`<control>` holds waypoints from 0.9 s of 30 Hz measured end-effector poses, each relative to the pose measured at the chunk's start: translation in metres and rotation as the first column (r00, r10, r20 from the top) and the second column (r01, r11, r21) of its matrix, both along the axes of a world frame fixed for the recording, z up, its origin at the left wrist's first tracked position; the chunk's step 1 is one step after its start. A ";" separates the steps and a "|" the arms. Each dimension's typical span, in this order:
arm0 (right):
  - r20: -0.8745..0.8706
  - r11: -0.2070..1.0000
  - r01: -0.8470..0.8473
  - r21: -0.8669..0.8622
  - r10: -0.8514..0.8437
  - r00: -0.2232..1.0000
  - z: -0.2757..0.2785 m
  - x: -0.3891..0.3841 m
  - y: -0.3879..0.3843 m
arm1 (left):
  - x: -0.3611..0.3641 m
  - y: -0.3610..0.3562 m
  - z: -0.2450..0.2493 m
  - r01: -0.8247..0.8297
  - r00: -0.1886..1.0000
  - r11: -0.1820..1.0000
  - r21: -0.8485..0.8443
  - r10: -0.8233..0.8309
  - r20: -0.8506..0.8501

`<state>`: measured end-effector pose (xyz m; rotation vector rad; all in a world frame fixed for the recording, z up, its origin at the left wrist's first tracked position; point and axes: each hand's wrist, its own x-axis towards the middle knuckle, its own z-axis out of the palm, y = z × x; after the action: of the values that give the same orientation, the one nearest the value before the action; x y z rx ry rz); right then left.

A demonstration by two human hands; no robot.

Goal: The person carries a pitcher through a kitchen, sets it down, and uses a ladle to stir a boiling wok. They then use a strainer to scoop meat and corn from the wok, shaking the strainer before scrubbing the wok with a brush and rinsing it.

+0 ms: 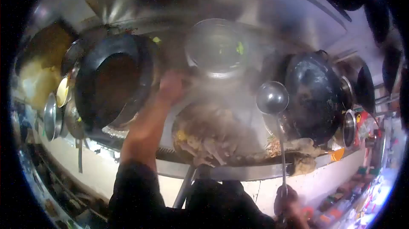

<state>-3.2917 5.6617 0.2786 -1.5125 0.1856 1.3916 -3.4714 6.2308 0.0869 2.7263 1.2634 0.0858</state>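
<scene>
My right hand (289, 207), low in the head view, is closed around the handle of a metal ladle (272, 97). The ladle stands upright with its round bowl raised, to the right of a steaming wok (175, 131). Pieces of food (208, 147), some yellow and some pale, lie in that wok. Above its left rim reaches my left hand (172, 85), close to a round metal pan (200, 65) at the back. Steam and blur hide its fingers, so whether it holds anything cannot be made out. Green bits (240, 48) show in the round pan.
A large dark wok (91, 90) stands on the left, another dark wok (313, 97) on the right. Cloths (302, 164) lie along the stove's front edge (238, 172). Metal bowls (50, 116) hang or stand at far left. Steam clouds the middle.
</scene>
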 end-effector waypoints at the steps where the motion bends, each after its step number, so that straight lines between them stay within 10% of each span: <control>1: -0.044 0.999 0.052 0.011 -0.052 0.998 -0.015 0.002 -0.020 | 0.019 0.009 -0.006 -0.003 0.975 1.000 -0.026 -0.003 -0.222; 3: -0.022 0.993 0.039 0.115 -0.036 0.999 0.009 -0.012 0.006 | 0.039 -0.008 0.048 0.101 0.920 0.994 -0.043 -0.110 -0.376; 5: 0.175 0.962 -0.188 -0.200 0.223 0.959 0.028 -0.021 0.022 | 0.050 -0.007 0.047 0.201 0.827 0.977 -0.074 -0.210 -0.521; 8: 0.148 0.993 -0.065 -0.103 0.080 0.986 0.029 -0.029 0.014 | 0.046 0.017 0.009 0.300 0.895 0.954 0.027 -0.272 -0.354; 10: 0.059 0.999 0.044 0.017 -0.045 0.997 0.015 -0.021 0.006 | 0.044 0.026 0.020 0.471 0.672 0.876 -0.108 -0.435 -0.599; 14: 0.079 0.994 -0.091 -0.061 0.096 0.992 -0.004 -0.005 0.002 | 0.030 -0.013 0.081 0.427 0.702 0.903 0.042 -0.301 -0.646; 16: 0.145 0.980 -0.169 -0.104 0.183 0.972 0.005 -0.002 0.016 | 0.018 -0.050 0.126 0.402 0.895 0.867 0.294 -0.305 -0.325; 19: 0.172 0.953 -0.303 -0.030 0.304 0.937 0.002 0.010 0.012 | 0.008 -0.116 0.175 0.454 0.857 0.858 0.239 -0.347 -0.382; 25: 0.087 0.937 -0.294 0.191 0.282 0.955 0.001 0.027 0.001 | -0.034 -0.195 0.076 0.525 0.848 0.801 0.289 -0.464 -0.255; 26: 0.096 0.940 -0.306 0.151 0.294 0.951 0.003 0.031 0.003 | -0.043 -0.204 0.069 0.420 0.887 0.907 0.023 -0.416 0.202; 27: 0.105 0.942 -0.317 0.110 0.306 0.946 0.005 0.033 0.003 | -0.044 -0.214 0.080 0.418 0.888 0.908 0.025 -0.414 0.200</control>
<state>-3.2586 5.6646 0.2840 -1.5385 -0.2025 1.5495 -3.5158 6.0168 0.1665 2.8163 0.6046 0.2935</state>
